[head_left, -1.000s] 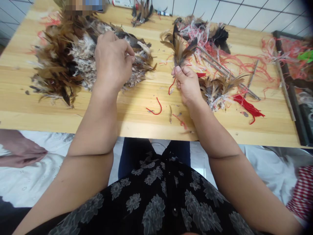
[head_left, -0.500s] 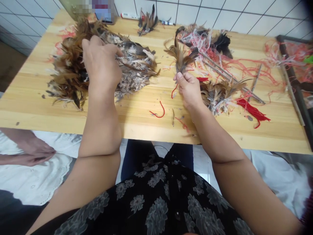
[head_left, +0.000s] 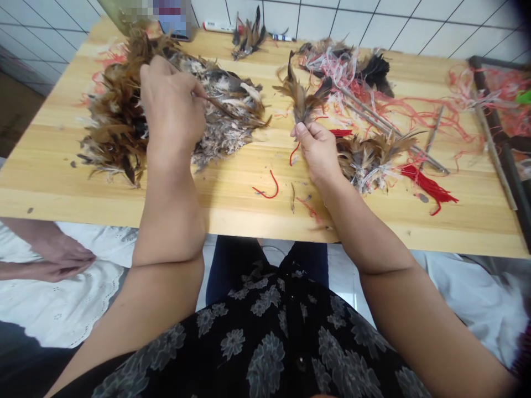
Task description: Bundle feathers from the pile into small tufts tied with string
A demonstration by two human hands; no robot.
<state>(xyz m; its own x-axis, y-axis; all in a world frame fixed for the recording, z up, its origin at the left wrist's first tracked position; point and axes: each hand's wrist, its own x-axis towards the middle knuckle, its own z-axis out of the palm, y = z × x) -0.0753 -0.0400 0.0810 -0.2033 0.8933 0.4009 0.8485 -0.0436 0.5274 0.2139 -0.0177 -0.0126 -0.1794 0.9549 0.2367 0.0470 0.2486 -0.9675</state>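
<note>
My left hand (head_left: pixel 174 102) is over a large heap of brown and grey feathers (head_left: pixel 232 132), its thumb and fingers drawn together. A long brown feather (head_left: pixel 224 109) runs out from under the thumb; most of the fingertips are hidden behind the hand. Between the thumb and curled fingers of my right hand (head_left: pixel 317 146) is a small bunch of feathers (head_left: pixel 305 99), tips pointing up and fanned out. Red thread (head_left: pixel 293 155) hangs beside those fingers. Right of that hand lies a row of tied feathers (head_left: pixel 369 160) with white strands, beside a red tassel of thread (head_left: pixel 431 185).
Thin sticks (head_left: pixel 385 130) and pink and white strands (head_left: pixel 340 69) lie at the back right, near a dark frame (head_left: pixel 498 138). A loose red thread (head_left: pixel 274 185) is near the front edge. Markers (head_left: pixel 218 26) and a phone (head_left: pixel 174 25) are by the wall. Another person's hands (head_left: pixel 62 254) rest at left.
My right hand and its feather bunch have shifted slightly left. My left hand stays over the heap, with the brown feather now showing more plainly under its thumb.
</note>
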